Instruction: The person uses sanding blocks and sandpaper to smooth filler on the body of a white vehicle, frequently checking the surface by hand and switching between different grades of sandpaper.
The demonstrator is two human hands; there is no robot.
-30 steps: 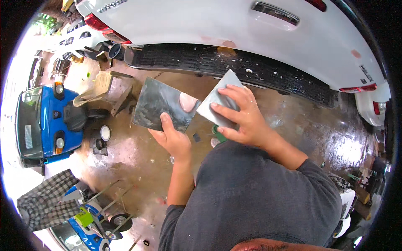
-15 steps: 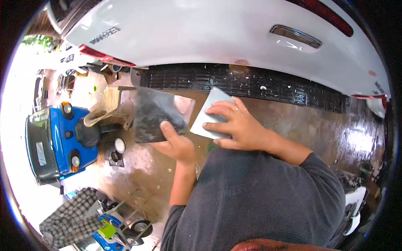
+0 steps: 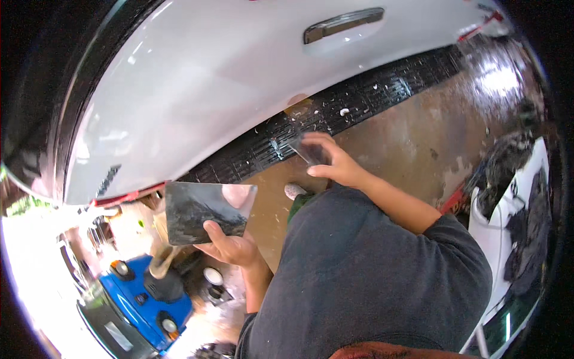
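Observation:
My left hand [image 3: 232,245] holds a flat, dark-smeared plate [image 3: 197,212], thumb on its top face and fingers underneath. A pale pink lump of paste [image 3: 237,194] lies at the plate's far right corner. To the right, my right hand [image 3: 342,166] grips a thin, flat spreader [image 3: 306,152], which is tilted and slightly blurred. The spreader stands apart from the plate, in front of the black slatted bumper step [image 3: 371,99] of a white vehicle. Above the step is the white rear panel [image 3: 197,90], which neither hand touches.
A chrome-trimmed handle [image 3: 344,25] is set in the white panel. White flecks dot the bumper step, beside a brownish patch [image 3: 298,105]. A small blue vehicle [image 3: 149,299] stands at lower left, near a round white lid [image 3: 213,276]. A white car part [image 3: 496,239] is at right.
My view has turned, so the panel now slants and the blue vehicle sits lower. The spreader has moved away from the plate and tilted nearly edge-on. The plate stays in my left hand.

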